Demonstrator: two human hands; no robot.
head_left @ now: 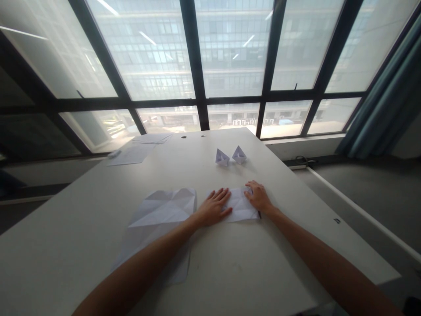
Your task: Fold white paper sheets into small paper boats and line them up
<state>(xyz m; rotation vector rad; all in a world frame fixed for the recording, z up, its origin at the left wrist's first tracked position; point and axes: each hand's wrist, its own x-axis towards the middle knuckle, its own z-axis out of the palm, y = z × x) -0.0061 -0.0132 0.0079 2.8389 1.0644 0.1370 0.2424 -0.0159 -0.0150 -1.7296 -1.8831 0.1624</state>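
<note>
A white folded sheet of paper (pixel 241 206) with crease lines lies flat on the table. Flat on its left part rests my left hand (pixel 215 207), fingers spread. My right hand (pixel 258 196) touches the upper right edge of the same paper, its fingers slightly curved and apart; whether it pinches the edge is hard to see. To the left, partly under my left forearm, is a larger creased white sheet (pixel 164 208). Beyond my hands stand two small folded paper shapes with pointed tops, a left one (pixel 222 158) and a right one (pixel 239 155).
The white table (pixel 230 272) reaches toward large dark-framed windows. Several flat paper sheets (pixel 130 154) lie at its far left, with a small crumpled item (pixel 114 154) beside them. A blue curtain (pixel 381 101) hangs at the right. A pale bar (pixel 355 206) runs beside the table's right edge.
</note>
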